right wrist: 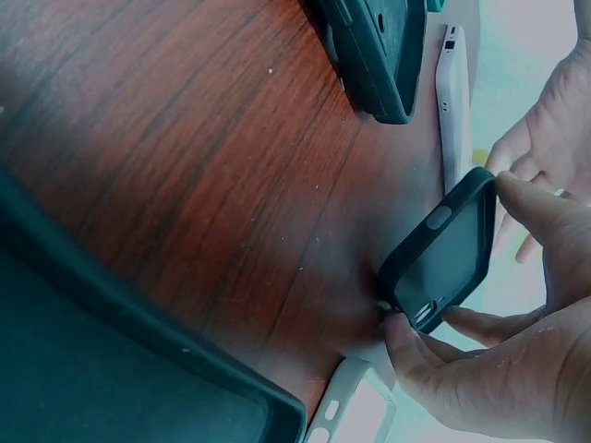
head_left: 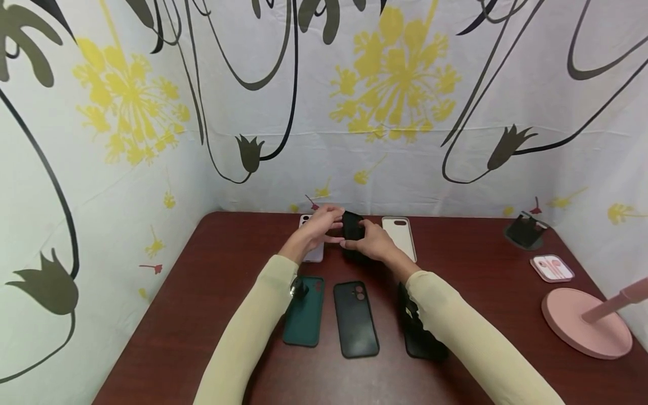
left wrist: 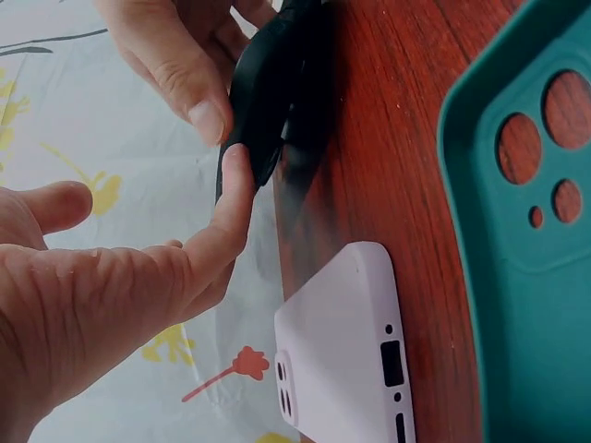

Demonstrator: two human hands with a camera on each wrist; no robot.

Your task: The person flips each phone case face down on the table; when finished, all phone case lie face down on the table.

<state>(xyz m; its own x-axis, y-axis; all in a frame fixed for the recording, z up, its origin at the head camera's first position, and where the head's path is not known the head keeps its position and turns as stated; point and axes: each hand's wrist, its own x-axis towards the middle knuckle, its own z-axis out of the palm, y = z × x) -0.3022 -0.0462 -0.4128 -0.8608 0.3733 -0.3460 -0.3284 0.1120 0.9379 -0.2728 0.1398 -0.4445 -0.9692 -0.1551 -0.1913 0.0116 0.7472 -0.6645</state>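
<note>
Both hands meet at the far middle of the table (head_left: 212, 270). The right hand (head_left: 374, 241) pinches a black case (head_left: 352, 227) by its edges, tipped up off the wood. The left hand (head_left: 324, 225) touches its top edge with a fingertip (left wrist: 233, 166) and hides part of it. A pale case (head_left: 315, 254) lies half hidden under the left hand. A white case (head_left: 400, 235) lies just right. Nearer lie a green case (head_left: 305, 315), a dark case (head_left: 355, 320) and another black one (head_left: 420, 337), partly covered by the right sleeve (head_left: 471, 337).
</note>
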